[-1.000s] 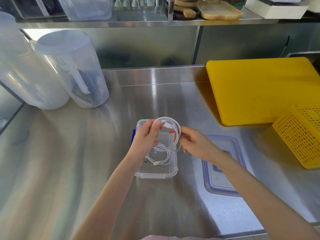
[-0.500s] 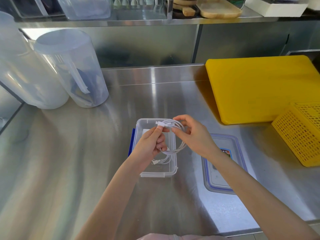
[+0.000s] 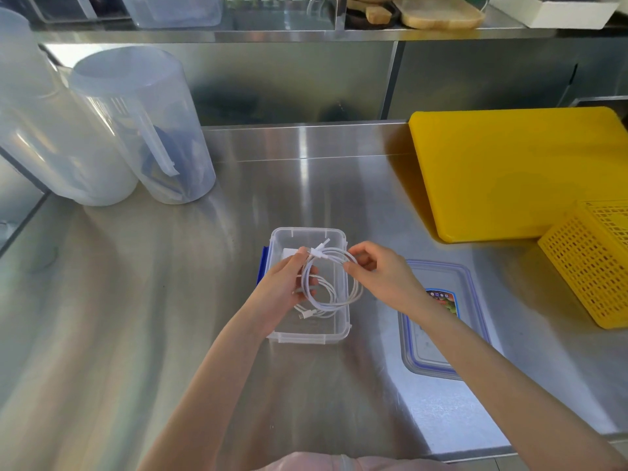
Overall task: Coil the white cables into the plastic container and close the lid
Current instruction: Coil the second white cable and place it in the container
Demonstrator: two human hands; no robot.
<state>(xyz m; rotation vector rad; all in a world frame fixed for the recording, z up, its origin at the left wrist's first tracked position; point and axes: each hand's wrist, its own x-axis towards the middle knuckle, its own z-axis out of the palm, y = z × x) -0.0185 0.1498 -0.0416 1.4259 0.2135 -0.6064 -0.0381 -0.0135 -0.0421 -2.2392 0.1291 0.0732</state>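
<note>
A clear plastic container (image 3: 307, 336) with a blue side clip stands open on the steel counter. One coiled white cable (image 3: 317, 312) lies on its bottom. Just above the container I hold a second white cable (image 3: 353, 294) wound into a loop. My left hand (image 3: 283, 283) pinches the loop's left side near the two plug ends. My right hand (image 3: 380, 275) pinches its right side. The lid (image 3: 438, 355), clear with a blue rim and a label, lies flat on the counter to the right of the container, partly under my right forearm.
Two large translucent jugs (image 3: 142, 124) stand at the back left. A yellow cutting board (image 3: 520, 171) lies at the back right, with a yellow perforated basket (image 3: 591, 263) in front of it. A steel shelf (image 3: 306, 32) with tubs and wooden boards runs overhead.
The loop has been drawn tighter and turned flatter over the container. My right hand moved from its lower right up to its right side; my left hand shifted lower along its left.
</note>
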